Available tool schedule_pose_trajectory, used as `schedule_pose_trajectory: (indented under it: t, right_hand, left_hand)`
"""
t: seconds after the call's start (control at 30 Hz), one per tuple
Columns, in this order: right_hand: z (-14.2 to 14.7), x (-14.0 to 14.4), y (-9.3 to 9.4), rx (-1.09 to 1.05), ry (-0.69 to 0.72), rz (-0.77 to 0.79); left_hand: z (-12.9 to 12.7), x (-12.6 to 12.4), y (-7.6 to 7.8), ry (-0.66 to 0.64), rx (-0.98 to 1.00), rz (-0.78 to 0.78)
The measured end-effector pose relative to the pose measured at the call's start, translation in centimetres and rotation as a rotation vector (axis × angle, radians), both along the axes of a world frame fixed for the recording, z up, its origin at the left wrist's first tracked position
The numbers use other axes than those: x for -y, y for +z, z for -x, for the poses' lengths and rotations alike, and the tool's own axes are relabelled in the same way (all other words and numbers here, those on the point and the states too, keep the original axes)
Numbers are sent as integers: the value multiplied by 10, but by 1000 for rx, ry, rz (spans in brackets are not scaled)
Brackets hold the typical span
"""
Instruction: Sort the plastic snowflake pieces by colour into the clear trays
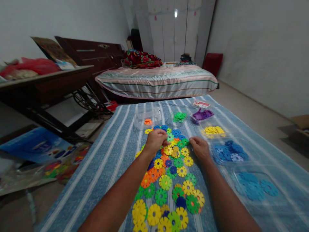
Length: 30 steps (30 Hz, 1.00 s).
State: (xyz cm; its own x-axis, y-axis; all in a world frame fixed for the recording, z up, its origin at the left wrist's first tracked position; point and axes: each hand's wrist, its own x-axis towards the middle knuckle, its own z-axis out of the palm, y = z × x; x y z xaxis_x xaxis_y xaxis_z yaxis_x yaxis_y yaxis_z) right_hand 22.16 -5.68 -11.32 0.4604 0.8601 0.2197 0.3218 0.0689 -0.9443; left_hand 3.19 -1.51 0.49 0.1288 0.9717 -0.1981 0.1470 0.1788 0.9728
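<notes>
- Nearest the camera, two bare forearms reach forward over a blue striped cloth (pixel 103 161) spread on the floor.
- Between the arms lies a loose heap of snowflake discs (pixel 169 183), flat notched plastic pieces in yellow, green, orange, red and blue, running from the bottom edge up to the hands.
- The left hand (pixel 156 140) rests on the far end of the heap with its fingers curled down into the discs; whether it grips one cannot be told.
- The right hand (pixel 200 147) lies palm down just beside it, fingers bent, fingertips touching the discs at the heap's right edge.
- To the right of the right arm sit clear trays: one holding light blue discs (pixel 256 188), and further on one holding darker blue discs (pixel 228 151).
- Beyond the hands stand more sorted lots: yellow discs (pixel 213 130), purple discs (pixel 202 114), green discs (pixel 180 116), and a clear tray with a single orange disc (pixel 148 121).
- Farther back stands a bed (pixel 156 82) with striped bedding, and a dark wooden table (pixel 45 83) at left.
</notes>
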Motion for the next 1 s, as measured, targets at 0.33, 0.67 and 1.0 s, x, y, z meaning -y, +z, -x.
schedule_pose_trajectory:
  t: [0.33, 0.67, 1.0]
  right_hand:
    - [-1, 1, 2, -39, -9, 27]
    - [-7, 6, 4, 14, -37, 33]
    - [-8, 8, 4, 20, -54, 50]
  left_hand:
    - [-23, -35, -10, -97, -132, -60]
    - [87, 67, -11, -510, -683, -180]
    - [120, 124, -9, -413, -1341, -36]
